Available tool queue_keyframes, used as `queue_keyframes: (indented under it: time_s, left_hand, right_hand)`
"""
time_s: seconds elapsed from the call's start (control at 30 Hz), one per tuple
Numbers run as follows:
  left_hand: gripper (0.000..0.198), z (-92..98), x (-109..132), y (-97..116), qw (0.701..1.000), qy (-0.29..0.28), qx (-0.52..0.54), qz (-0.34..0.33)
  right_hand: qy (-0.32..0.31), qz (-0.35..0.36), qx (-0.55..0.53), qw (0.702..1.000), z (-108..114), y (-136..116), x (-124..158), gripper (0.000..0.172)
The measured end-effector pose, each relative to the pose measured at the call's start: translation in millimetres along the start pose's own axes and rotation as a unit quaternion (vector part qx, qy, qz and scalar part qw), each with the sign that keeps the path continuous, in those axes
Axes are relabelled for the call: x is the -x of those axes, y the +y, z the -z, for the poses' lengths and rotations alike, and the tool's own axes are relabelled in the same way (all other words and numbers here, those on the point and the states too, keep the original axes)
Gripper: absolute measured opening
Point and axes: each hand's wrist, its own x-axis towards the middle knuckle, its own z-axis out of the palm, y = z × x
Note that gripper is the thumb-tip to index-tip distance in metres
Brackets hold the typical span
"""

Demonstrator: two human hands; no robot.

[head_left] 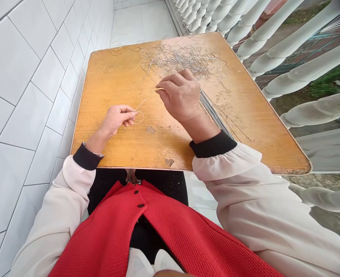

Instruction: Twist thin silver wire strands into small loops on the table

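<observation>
A thin pale wire (142, 103) runs slantwise between my two hands above the table. My left hand (118, 118) is closed, pinching the wire where it bends into a small loop (143, 117). Higher and to the right, my right hand (179, 94) pinches the wire's other end between thumb and fingertips. Beyond my right hand lies a tangled heap of thin wires (184, 61). A bundle of straight grey wires (214, 111) rests beside my right wrist, partly hidden by the hand and forearm.
The wooden table (109, 90) has worn patches near its front edge. A small loose ring of wire (108, 69) lies at the far left, and thin loose strands (236, 120) lie right of the bundle. A tiled wall (43, 104) stands left, a white balustrade (273, 57) right.
</observation>
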Motion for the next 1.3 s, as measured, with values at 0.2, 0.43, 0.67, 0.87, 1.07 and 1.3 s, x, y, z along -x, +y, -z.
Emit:
queue_keyframes:
  time_s: [0.2,0.43,0.67,0.87,1.07,1.3]
  left_hand:
    - [0.018,1.0,-0.9,-1.8,1.0,0.005,-0.001,-0.008]
    - [0.017,0.3,-0.5,-1.7,1.0,0.011,0.005,-0.005]
    - [0.014,-0.8,0.1,-0.4,1.0,-0.006,0.006,0.01]
    - [0.013,3.9,2.0,4.6,1.0,0.018,0.012,0.003]
    - [0.007,14.1,-1.6,1.0,0.994,0.055,0.083,-0.036]
    - [0.016,12.9,0.0,3.7,0.98,0.094,0.162,-0.072]
  right_hand:
    - [0.014,-0.004,0.055,0.998,1.9,-2.0,1.9,0.029]
    - [0.021,-0.009,0.086,0.996,-4.4,4.9,2.6,0.029]
    - [0.051,-0.01,0.1,0.994,-5.1,6.1,3.7,0.029]
    - [0.064,-0.017,0.126,0.99,-1.2,9.4,1.8,0.025]
    - [0.062,0.005,0.07,0.996,-9.0,10.2,5.5,0.023]
    - [-0.017,-0.043,-0.021,0.999,-18.5,-16.5,14.0,0.022]
